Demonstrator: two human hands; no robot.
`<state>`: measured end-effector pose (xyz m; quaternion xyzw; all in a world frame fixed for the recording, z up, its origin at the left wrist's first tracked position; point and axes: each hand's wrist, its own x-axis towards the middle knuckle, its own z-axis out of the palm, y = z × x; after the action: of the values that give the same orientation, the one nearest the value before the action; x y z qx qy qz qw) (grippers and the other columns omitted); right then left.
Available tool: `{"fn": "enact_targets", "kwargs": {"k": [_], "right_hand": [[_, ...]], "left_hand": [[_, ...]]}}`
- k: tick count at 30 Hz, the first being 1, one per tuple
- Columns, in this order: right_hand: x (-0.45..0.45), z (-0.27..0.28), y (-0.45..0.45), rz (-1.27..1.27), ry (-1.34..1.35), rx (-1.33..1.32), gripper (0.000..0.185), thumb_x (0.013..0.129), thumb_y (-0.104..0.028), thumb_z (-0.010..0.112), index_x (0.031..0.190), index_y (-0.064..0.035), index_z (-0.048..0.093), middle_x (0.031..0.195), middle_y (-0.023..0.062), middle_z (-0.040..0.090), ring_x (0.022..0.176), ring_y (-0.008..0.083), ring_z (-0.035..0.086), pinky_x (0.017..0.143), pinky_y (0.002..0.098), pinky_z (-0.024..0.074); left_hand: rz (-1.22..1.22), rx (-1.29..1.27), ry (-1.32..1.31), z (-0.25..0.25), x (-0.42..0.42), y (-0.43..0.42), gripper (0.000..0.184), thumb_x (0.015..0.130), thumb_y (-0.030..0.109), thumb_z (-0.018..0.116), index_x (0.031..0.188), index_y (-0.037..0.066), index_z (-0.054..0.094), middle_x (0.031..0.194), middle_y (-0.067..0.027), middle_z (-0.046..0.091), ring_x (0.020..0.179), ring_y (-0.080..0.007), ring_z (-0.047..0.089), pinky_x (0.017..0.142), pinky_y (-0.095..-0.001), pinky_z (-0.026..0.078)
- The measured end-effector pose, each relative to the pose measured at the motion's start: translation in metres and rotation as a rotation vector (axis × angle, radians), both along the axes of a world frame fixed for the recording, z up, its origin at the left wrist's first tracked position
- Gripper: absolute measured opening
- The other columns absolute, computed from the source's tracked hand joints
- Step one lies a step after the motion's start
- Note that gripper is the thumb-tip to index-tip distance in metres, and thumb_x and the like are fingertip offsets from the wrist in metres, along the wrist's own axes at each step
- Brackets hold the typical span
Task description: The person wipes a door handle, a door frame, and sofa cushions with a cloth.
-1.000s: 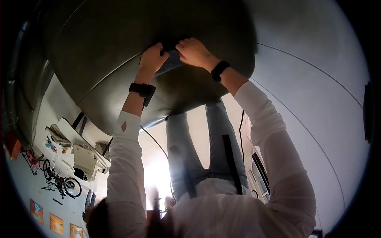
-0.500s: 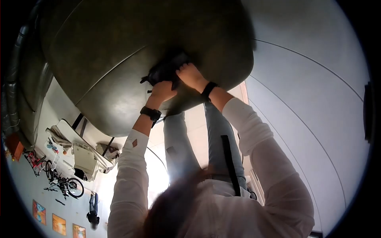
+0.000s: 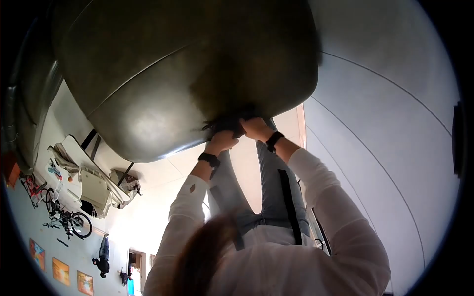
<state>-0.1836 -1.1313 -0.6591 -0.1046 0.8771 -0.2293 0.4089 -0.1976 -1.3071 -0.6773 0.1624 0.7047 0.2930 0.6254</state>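
Observation:
A small black item, soft and pouch-like (image 3: 228,123), lies at the near edge of a large dark padded surface (image 3: 148,113) that looks like leather. My left hand (image 3: 221,142) is closed on its near left side. Gripping its right side is my right hand (image 3: 256,129), fingers curled over the top. Thin dark ends stick out to the left of the item. Its exact kind cannot be made out, since it blends into the dark surface and the hands cover part of it.
A white panelled wall (image 3: 375,128) runs along the right. At left are a table (image 3: 89,160), a pale chair (image 3: 94,187), bicycles (image 3: 74,223) and pictures (image 3: 60,271), all upside down. A person (image 3: 102,256) is in the background. My legs (image 3: 276,182) stand close to the padded edge.
Both hands have drawn the black item toward my body, from further in on the padded surface to its near edge. The view has shifted slightly.

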Motion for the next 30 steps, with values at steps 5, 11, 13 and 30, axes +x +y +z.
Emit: {"fn": "enact_targets", "kwargs": {"k": [5,11,13,30], "right_hand": [[-0.092,0.060,0.008,-0.006,0.032,-0.132,0.027,0.072,-0.018,0.058,0.096,-0.0054,0.052,0.076,0.0155,0.060,0.071,0.0324,0.059,0.059,0.0424,0.0474],[-0.253,0.133,-0.006,0.030,0.854,0.013,0.033,0.070,-0.019,0.063,0.099,-0.0074,0.052,0.085,0.0106,0.058,0.079,0.0278,0.057,0.065,0.0377,0.0473],[-0.294,0.121,-0.002,0.045,0.959,0.068,0.036,0.070,-0.020,0.064,0.102,-0.0085,0.052,0.087,0.0101,0.057,0.082,0.0273,0.056,0.065,0.0376,0.0471],[-0.213,-0.006,-0.016,0.063,0.496,0.014,0.020,0.067,-0.012,0.055,0.086,-0.0082,0.060,0.064,0.0134,0.058,0.060,0.0311,0.057,0.050,0.0420,0.0442]], "left_hand": [[-0.064,-0.055,0.310,0.093,-0.130,-0.015,0.030,0.072,0.024,0.051,0.091,0.003,0.057,0.079,-0.0200,0.060,0.077,-0.0333,0.058,0.069,-0.0419,0.046],[-0.109,-0.116,1.233,0.177,-0.285,-0.021,0.014,0.070,0.020,0.052,0.075,0.007,0.050,0.072,-0.0091,0.061,0.070,-0.0274,0.060,0.059,-0.0367,0.047],[-0.066,0.029,1.465,0.158,-0.315,-0.025,0.019,0.072,0.022,0.051,0.079,0.005,0.050,0.070,-0.0121,0.057,0.067,-0.0292,0.058,0.057,-0.0421,0.047],[-0.262,-0.211,0.701,0.028,-0.211,-0.006,0.024,0.074,0.026,0.052,0.081,0.007,0.064,0.084,-0.0108,0.063,0.080,-0.0252,0.061,0.068,-0.0389,0.048]]}}
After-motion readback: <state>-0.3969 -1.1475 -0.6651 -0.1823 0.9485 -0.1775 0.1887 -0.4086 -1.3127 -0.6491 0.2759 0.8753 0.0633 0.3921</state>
